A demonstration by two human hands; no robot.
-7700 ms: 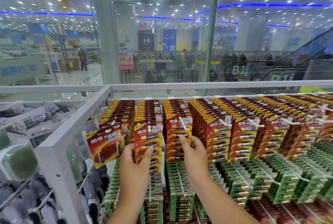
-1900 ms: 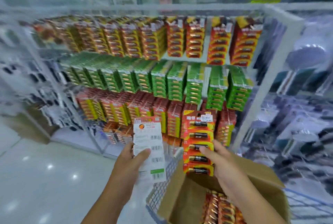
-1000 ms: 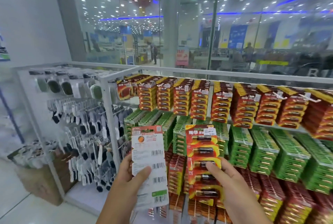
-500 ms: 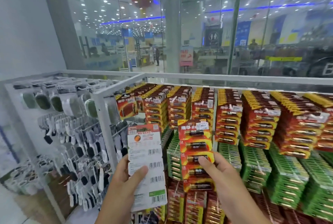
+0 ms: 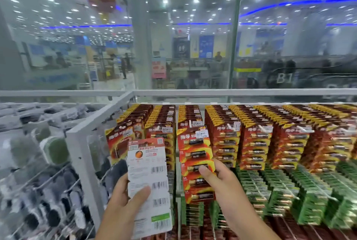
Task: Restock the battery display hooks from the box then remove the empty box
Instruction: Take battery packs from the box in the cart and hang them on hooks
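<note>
My left hand [image 5: 127, 199] holds a long battery card [image 5: 149, 181] with its white barcode back toward me, in front of the second red column. My right hand [image 5: 218, 180] pinches a red battery strip [image 5: 195, 160] face forward, its top with the price sticker just below the tip of the third hook [image 5: 190, 123] of the top row. The top row of the display [image 5: 257, 129] is packed with red and yellow battery packs. The box is out of view.
Green battery packs [image 5: 289, 191] hang in the row beneath, darker red ones lower down. A white metal frame post [image 5: 81, 154] splits this rack from a left rack of grey and green accessories [image 5: 52, 149]. A glass wall [image 5: 193, 46] stands behind.
I have stepped closer to the rack and both hands rose. The red strip moved up from the green row level to the top row's third hook. Seconds ago I took packs from the box.
</note>
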